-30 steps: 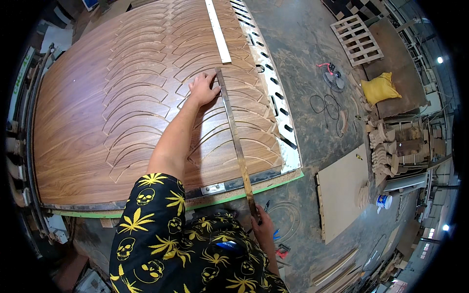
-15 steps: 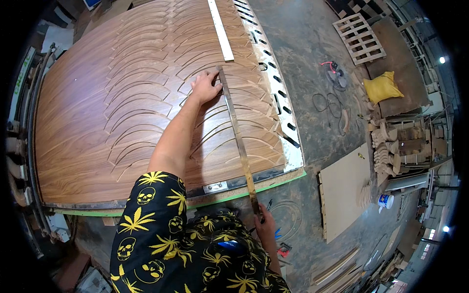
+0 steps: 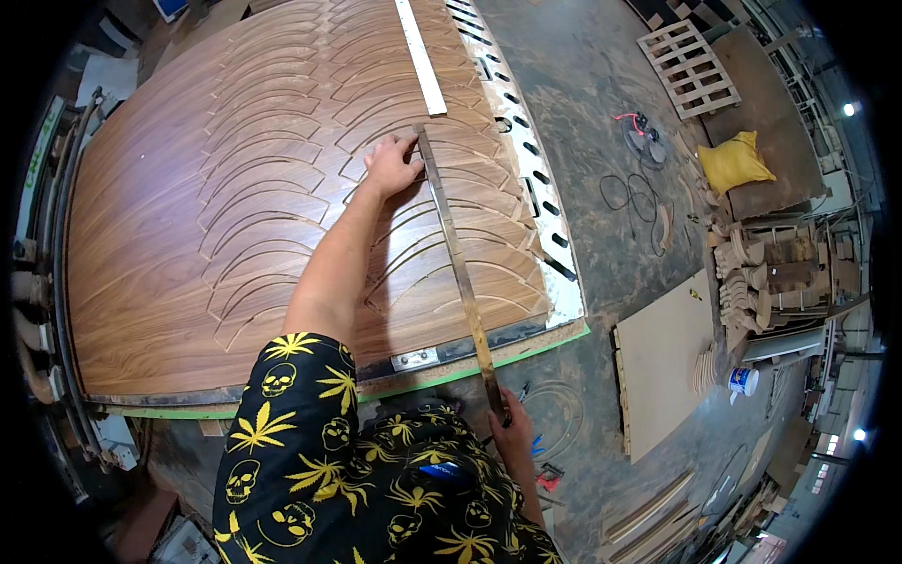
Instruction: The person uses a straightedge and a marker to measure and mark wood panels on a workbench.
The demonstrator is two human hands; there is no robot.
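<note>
Strip [image 3: 454,246], long, narrow, metallic-looking: extends over arch-grooved wood-grain panel [image 3: 141,282], near end overhanging the edge. Right hand [image 3: 510,432]: grasping that end. Left hand [image 3: 393,165]: at far end; pinching or merely pressing, cannot tell. White bar [image 3: 422,61]: just beyond.

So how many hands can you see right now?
2: the left hand at the far end of the long narrow strip, over the wood-grain panel; the right hand at the strip's near end, beyond the panel's edge. No others show.
</note>
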